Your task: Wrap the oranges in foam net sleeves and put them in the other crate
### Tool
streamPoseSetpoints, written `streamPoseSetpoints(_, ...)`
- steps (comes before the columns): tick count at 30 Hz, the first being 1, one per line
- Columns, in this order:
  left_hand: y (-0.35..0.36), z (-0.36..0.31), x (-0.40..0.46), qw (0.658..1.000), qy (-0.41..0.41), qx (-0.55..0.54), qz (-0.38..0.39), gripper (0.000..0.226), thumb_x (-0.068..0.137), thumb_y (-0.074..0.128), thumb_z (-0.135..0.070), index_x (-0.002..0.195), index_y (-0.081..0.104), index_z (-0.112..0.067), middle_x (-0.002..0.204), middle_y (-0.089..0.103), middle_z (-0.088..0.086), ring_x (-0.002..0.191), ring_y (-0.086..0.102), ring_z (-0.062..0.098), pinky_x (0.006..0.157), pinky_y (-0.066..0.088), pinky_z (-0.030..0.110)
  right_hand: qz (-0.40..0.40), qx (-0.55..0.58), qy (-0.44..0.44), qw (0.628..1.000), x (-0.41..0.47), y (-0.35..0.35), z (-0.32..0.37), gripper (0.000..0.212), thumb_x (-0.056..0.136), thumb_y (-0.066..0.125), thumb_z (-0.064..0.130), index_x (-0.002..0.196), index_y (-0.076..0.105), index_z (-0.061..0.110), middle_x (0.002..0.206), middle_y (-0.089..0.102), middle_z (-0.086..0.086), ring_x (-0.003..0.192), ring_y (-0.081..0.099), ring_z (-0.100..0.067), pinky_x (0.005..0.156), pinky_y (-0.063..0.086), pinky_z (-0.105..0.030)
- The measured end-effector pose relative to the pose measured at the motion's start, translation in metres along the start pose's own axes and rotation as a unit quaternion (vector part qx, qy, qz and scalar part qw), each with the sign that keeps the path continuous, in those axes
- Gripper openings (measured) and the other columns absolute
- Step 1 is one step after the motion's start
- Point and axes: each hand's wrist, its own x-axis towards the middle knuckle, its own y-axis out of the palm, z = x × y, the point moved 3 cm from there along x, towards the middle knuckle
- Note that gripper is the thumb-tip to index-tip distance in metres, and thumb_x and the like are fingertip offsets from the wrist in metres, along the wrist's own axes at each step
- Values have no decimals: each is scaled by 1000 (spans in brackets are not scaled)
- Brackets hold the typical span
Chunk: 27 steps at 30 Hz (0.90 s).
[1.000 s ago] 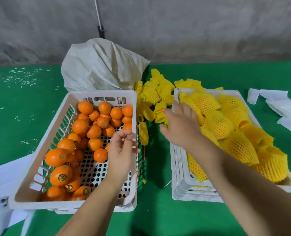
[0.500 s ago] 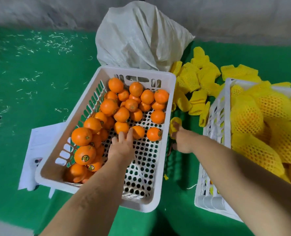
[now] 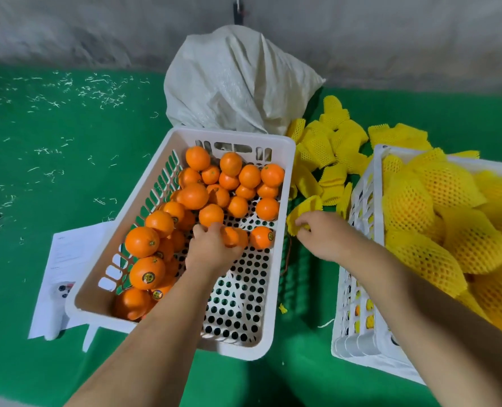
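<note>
- The left hand (image 3: 211,248) reaches down into the white crate of oranges (image 3: 185,136), its fingers curled over one orange (image 3: 233,237) that rests on the perforated floor; the fingers grip it from above.
- Just right of that hand lies another loose orange (image 3: 262,237) with a dark sticker, and the heap of bare oranges (image 3: 194,196) is piled beyond and to the left of the hand, up against the crate's far and left walls.
- The right hand (image 3: 321,235) hovers over the green surface (image 3: 67,148) in the gap between the two crates, its fingertips pinching a yellow foam net sleeve (image 3: 304,210).
- Beyond the right hand a loose pile of empty foam sleeves (image 3: 332,148) lies on the green surface.
- To the right of the right hand stands the second white crate (image 3: 361,289), filled with oranges already wrapped in yellow netting (image 3: 449,245).
- Farther ahead of both hands a crumpled white woven sack (image 3: 235,83) sits against the grey wall (image 3: 390,39).
- Left of the left forearm, a white sheet of paper (image 3: 67,254) lies partly under the first crate.
</note>
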Motion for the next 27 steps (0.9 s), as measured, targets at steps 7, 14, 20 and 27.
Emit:
streamPoseSetpoints(7,-20,-75,-87,828,100,-548,60,52,75,80,-61,118,71,-35,109,77,-10,94,76,10,72,64,30,-246,148,13,958,-80,-10,1,36,109,37,24,143,46,31,65,54,2,65,55,-24,67,45,-43)
streamPoseSetpoints(14,15,-97,-116,783,127,-582,180,57,72,81,-56,120,71,-26,110,77,-8,102,75,13,81,62,31,-300,309,-27,902,-92,2,-10,69,94,70,4,146,41,38,133,53,4,123,59,-19,100,54,-48)
streamPoseSetpoints(20,11,-87,-115,759,145,-580,259,70,81,79,-53,138,61,-18,133,69,10,108,74,21,88,59,32,-301,348,-49,886,-91,2,-9,71,91,73,0,143,44,38,122,53,7,103,62,-11,85,56,-34)
streamPoseSetpoints(27,12,-94,-125,798,228,-511,223,55,75,80,-56,125,72,-34,161,35,-16,136,56,20,89,62,36,-292,339,-37,894,-92,4,-12,16,100,65,15,112,73,21,96,68,2,92,67,-18,86,58,-45)
